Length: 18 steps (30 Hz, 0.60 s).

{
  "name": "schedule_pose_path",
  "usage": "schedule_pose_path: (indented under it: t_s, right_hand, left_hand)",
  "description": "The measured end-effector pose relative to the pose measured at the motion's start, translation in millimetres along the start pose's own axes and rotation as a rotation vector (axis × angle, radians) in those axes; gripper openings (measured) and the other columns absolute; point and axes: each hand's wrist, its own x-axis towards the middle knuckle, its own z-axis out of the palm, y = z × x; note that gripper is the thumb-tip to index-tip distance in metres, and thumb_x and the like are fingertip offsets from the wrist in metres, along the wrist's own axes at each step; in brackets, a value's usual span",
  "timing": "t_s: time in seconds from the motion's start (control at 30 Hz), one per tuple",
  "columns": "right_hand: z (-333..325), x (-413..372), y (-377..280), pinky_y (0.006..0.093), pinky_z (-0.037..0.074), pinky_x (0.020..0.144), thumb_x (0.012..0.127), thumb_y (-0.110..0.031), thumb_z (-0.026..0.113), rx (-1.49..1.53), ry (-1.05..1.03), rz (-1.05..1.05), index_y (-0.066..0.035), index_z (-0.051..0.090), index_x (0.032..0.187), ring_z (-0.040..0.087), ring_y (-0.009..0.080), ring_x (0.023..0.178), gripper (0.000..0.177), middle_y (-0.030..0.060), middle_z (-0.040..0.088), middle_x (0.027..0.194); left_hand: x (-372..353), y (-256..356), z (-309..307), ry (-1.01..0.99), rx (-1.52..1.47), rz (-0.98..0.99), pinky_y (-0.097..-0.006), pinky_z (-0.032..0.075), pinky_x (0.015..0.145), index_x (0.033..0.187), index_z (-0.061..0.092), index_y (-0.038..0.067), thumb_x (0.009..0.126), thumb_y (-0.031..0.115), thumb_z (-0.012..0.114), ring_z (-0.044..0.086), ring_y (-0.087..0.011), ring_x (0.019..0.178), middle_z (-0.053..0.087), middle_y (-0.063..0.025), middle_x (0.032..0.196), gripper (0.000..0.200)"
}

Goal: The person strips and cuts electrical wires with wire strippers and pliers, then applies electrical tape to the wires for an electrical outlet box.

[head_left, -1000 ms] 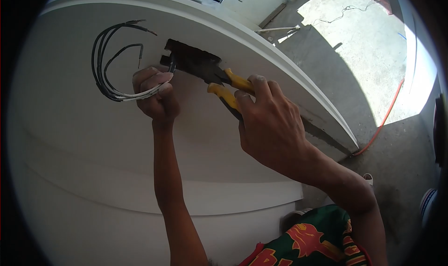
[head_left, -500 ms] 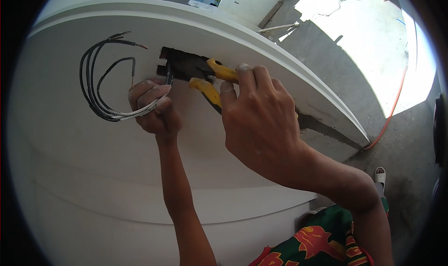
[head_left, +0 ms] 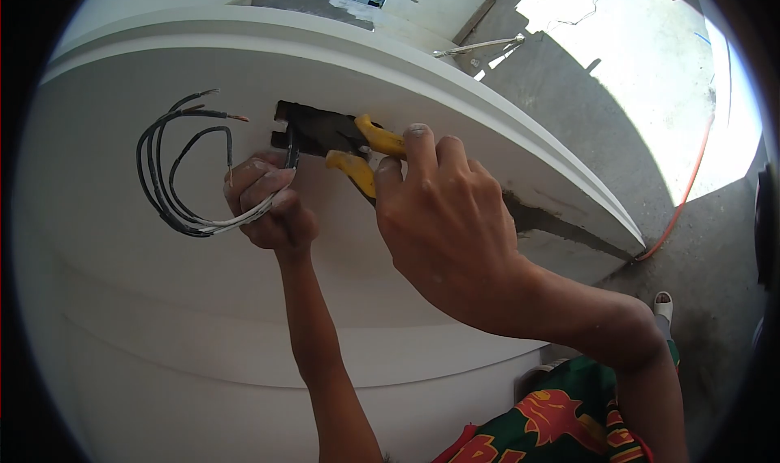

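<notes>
A bundle of dark and white electrical wires [head_left: 166, 205] curls out to the left, several ends stripped to bare copper. My left hand [head_left: 276, 203] is closed around the bundle just below a dark rectangular cutout [head_left: 325, 130] in the white wall, where the wires come out. My right hand [head_left: 451, 227] grips yellow-handled pliers [head_left: 351, 173] beside the cutout. The two yellow handle ends are spread apart and point left, toward the opening. The jaws of the pliers are hidden behind my right hand.
The white wall panel [head_left: 187, 308] has a raised moulding [head_left: 520, 109] along its edge. A dark chased groove [head_left: 561, 227] runs right from the cutout. Beyond lie a concrete floor [head_left: 569, 89], an orange hose [head_left: 678, 211] and a sandalled foot [head_left: 663, 307].
The wall, wires and both hands sit slightly lower in the view. My right hand with the pliers has shifted a little left; my left hand keeps its hold on the wires.
</notes>
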Motion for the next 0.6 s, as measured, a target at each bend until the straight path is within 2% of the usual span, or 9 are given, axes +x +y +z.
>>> schedule_pose_path:
  t_s: [0.07,0.17,0.27,0.37,0.47,0.5,0.6]
  right_hand:
    - [-8,5,2,0.0379,0.055,0.058,0.08,-0.008,0.067,0.094,-0.144,0.024,0.013,0.063,0.094,0.061,0.0293,0.072,0.026,0.0284,0.056,0.101]
    - [-22,19,13,0.0374,0.054,0.056,0.084,-0.013,0.065,0.403,-0.463,0.04,0.013,0.063,0.092,0.06,0.0297,0.062,0.027,0.0248,0.058,0.093]
    - [-17,25,19,0.0343,0.052,0.052,0.089,-0.021,0.061,0.479,-0.552,-0.035,0.011,0.063,0.087,0.06,0.0272,0.056,0.032,0.019,0.06,0.078]
    - [-38,45,27,0.0314,0.049,0.048,0.091,-0.026,0.057,0.76,-0.81,0.208,0.008,0.061,0.08,0.06,0.0208,0.053,0.035,0.0123,0.058,0.064]
    - [-48,55,41,0.038,0.051,0.058,0.081,-0.021,0.053,0.836,-0.864,0.331,0.009,0.062,0.071,0.06,0.0215,0.058,0.034,0.0167,0.061,0.068]
    - [-47,56,41,0.038,0.051,0.058,0.083,-0.024,0.053,0.796,-0.851,0.302,0.009,0.062,0.071,0.058,0.0205,0.054,0.036,0.015,0.062,0.067]
    - [-38,60,46,0.0289,0.047,0.049,0.087,-0.033,0.06,0.828,-0.894,0.219,0.004,0.058,0.079,0.055,0.0138,0.049,0.038,0.0067,0.056,0.062]
  left_hand:
    - [-1,-2,-1,0.001,0.003,0.003,-0.0342,0.053,0.065,0.089,0.058,0.008,0.098,0.022,0.045,0.055,-0.0201,0.078,0.049,-0.0055,0.09,0.021]
    - [0,-2,0,0.001,-0.013,0.01,-0.0339,0.055,0.064,0.089,0.057,0.007,0.097,0.023,0.045,0.055,-0.0201,0.078,0.048,-0.0058,0.09,0.022]
    - [-2,1,-4,-0.05,-0.047,-0.052,-0.0392,0.056,0.071,0.089,0.055,0.004,0.101,0.033,0.044,0.053,-0.0209,0.086,0.047,-0.0085,0.1,0.033]
    - [1,5,-2,-0.032,-0.081,-0.093,-0.0392,0.056,0.072,0.089,0.055,0.004,0.1,0.035,0.046,0.053,-0.0211,0.086,0.047,-0.0084,0.099,0.034]
    - [0,6,-1,-0.016,-0.091,-0.16,-0.0392,0.056,0.073,0.089,0.054,0.004,0.1,0.038,0.047,0.053,-0.0215,0.087,0.047,-0.0087,0.098,0.036]
    - [0,6,0,-0.011,-0.099,-0.154,-0.0389,0.056,0.072,0.089,0.054,0.004,0.1,0.039,0.047,0.053,-0.0216,0.087,0.047,-0.0087,0.098,0.037]
    - [2,1,-2,-0.004,-0.128,-0.143,-0.0377,0.055,0.071,0.088,0.054,0.004,0.099,0.04,0.047,0.054,-0.0217,0.087,0.048,-0.0086,0.098,0.038]
